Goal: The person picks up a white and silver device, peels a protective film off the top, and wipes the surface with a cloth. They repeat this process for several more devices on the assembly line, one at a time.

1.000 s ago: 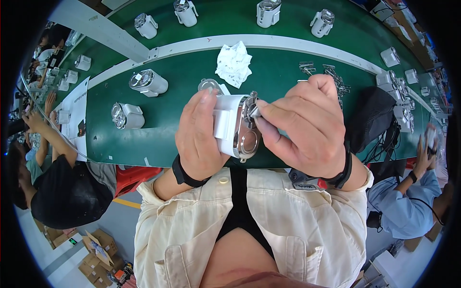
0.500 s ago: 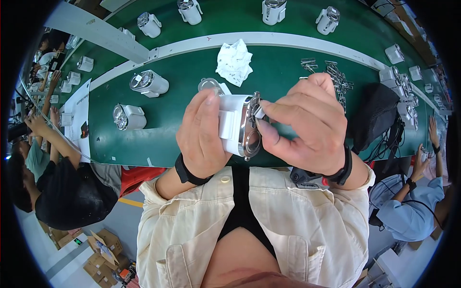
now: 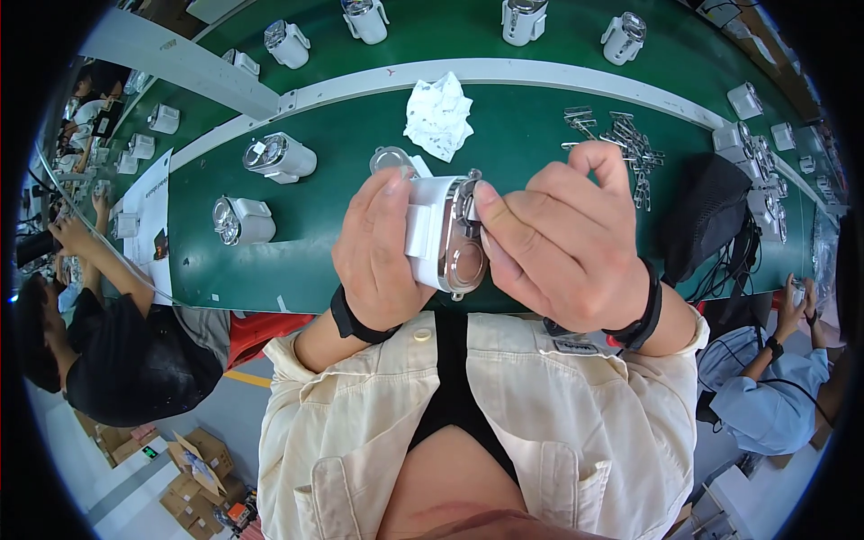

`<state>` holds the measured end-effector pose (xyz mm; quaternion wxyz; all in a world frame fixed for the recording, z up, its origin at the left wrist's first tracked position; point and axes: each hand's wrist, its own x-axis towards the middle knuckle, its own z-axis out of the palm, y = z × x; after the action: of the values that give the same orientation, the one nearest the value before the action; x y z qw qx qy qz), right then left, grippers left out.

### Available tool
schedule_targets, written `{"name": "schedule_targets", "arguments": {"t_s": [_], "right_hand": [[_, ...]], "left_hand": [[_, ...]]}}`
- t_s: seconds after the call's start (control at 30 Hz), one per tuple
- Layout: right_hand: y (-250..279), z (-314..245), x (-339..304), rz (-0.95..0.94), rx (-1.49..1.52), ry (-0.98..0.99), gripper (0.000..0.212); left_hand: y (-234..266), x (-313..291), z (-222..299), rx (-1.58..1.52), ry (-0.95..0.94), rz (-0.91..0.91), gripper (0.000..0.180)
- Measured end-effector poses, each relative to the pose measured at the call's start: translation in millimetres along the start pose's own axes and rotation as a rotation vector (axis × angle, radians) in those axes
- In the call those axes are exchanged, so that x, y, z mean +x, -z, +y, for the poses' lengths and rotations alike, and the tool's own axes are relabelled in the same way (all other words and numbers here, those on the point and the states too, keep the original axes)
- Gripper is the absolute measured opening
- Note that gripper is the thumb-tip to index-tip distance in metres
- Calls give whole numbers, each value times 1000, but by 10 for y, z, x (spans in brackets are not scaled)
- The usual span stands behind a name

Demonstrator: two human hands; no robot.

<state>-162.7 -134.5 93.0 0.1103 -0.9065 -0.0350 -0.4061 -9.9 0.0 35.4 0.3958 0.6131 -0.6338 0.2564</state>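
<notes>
A white plastic housing with a shiny metal faceplate is held up in front of my chest, above the near edge of the green bench. My left hand wraps around its white body from the left. The fingertips of my right hand press on the metal face from the right; whether they pinch a small part there is hidden. Both wrists wear black bands.
Two more white units lie on the bench to the left, a crumpled white cloth and a round metal disc behind my hands, small metal clips and a black pouch to the right. Other people work at both sides.
My hands and the housing stay in almost the same place; my right fingers have shifted slightly on the metal face.
</notes>
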Motion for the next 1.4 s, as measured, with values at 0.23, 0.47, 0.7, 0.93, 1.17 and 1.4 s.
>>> {"name": "schedule_targets", "arguments": {"t_s": [0.23,0.47,0.7,0.93,1.17,1.4], "right_hand": [[-33,47,-61,-61,335,-60,40],[-97,-10,19,-30,1044,-531,37],[-96,108,114,-254,1598,-847,37],[-37,144,140,-359,1500,-736,34],[-200,-21,5,-118,1629,-768,32],[-241,128,-59,-191,1637,-687,34]], "left_hand": [[65,-54,-2,-353,265,-51,82],[106,-141,44,-595,298,-158,107],[-1,-78,62,-445,181,44,82],[-30,-33,-27,-480,112,-4,79],[-50,-81,23,-470,203,33,75],[-42,-12,39,-398,124,61,74]]}}
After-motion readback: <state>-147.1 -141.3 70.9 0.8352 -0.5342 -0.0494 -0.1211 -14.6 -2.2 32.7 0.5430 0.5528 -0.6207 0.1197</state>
